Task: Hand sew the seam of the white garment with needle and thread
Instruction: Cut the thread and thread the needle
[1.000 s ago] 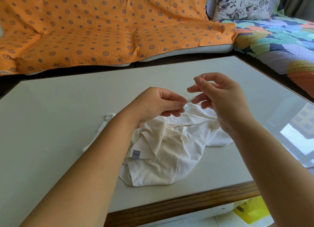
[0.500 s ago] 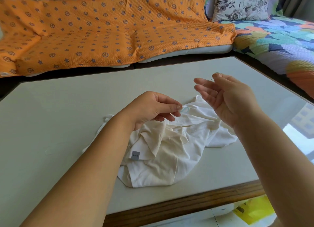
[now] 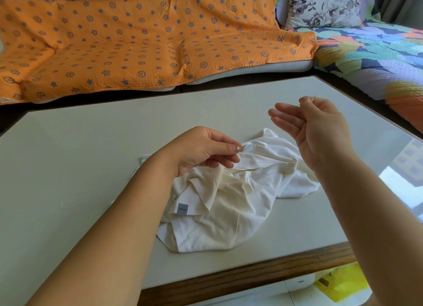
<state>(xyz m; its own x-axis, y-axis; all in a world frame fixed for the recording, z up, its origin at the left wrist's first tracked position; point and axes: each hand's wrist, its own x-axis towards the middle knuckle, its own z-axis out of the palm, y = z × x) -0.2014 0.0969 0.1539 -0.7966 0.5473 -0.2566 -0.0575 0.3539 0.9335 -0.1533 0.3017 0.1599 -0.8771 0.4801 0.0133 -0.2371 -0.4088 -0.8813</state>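
Note:
A crumpled white garment [image 3: 229, 205] lies on the pale table [image 3: 80, 168], a small grey label showing on its left fold. My left hand [image 3: 201, 150] hovers over its upper part and pinches a small light-blue loop-shaped piece [image 3: 249, 148] between thumb and forefinger. My right hand [image 3: 313, 127] is raised above and to the right of the garment, palm turned toward me. It pinches a thin needle [image 3: 307, 100] between thumb and forefinger, the other fingers held straight. I cannot make out the thread.
A wooden edge [image 3: 251, 276] borders the table's near side, with a yellow bag [image 3: 341, 282] on the floor below. An orange patterned sofa cover [image 3: 137, 42] runs along the far side. A multicoloured quilt [image 3: 377, 54] lies at the right.
My right hand has moved up and to the right, away from my left hand, with the needle, and its fingers have spread. The left hand has stayed over the garment.

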